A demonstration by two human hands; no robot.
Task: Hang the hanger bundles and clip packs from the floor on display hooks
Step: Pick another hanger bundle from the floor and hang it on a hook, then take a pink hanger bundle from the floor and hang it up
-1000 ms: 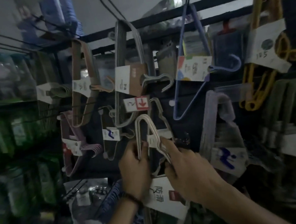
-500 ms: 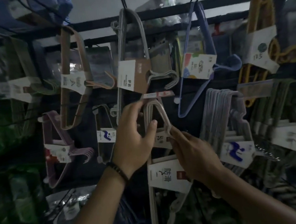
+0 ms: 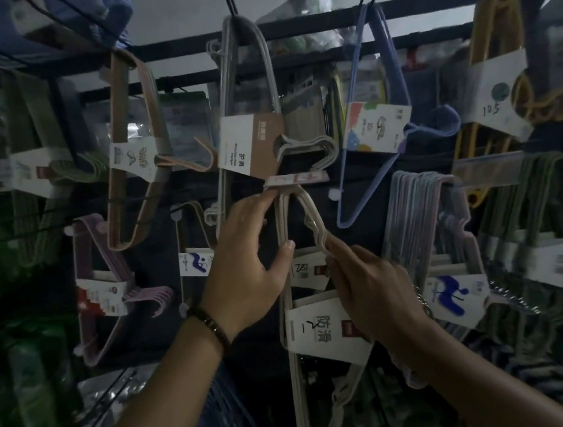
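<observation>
Exactly in the middle of the display we see the cream hanger bundle (image 3: 311,218), a stack of thin matt rods bent into a narrow triangle. It hangs upright between the two hands. Its rounded top lies directly under a small white and red price label (image 3: 295,179), and its long body goes down past the wrists to the lower edge of the view. Around the body sits a white card sleeve (image 3: 319,330) with black printed characters and a small red square.

The left hand (image 3: 244,272) is on the left of the bundle. Its fingers are stretched up and almost straight, and the tips touch the top of the bundle under the label. The thumb is spread apart, with its tip at the left rod. The right hand (image 3: 373,290) comes from the lower right with curled fingers and pinches the wavy right shoulder of the bundle. Both forearms rise from the bottom of the view, and a dark beaded bracelet (image 3: 211,323) is on the left wrist.

Around it we see other bundles on a black metal rack (image 3: 323,23). A grey hanger bundle (image 3: 266,63) with a brown and white card hangs above. A blue hanger bundle (image 3: 391,54) is at the upper right, and a pale lilac hanger bundle (image 3: 417,207) is just beside the right hand.
</observation>
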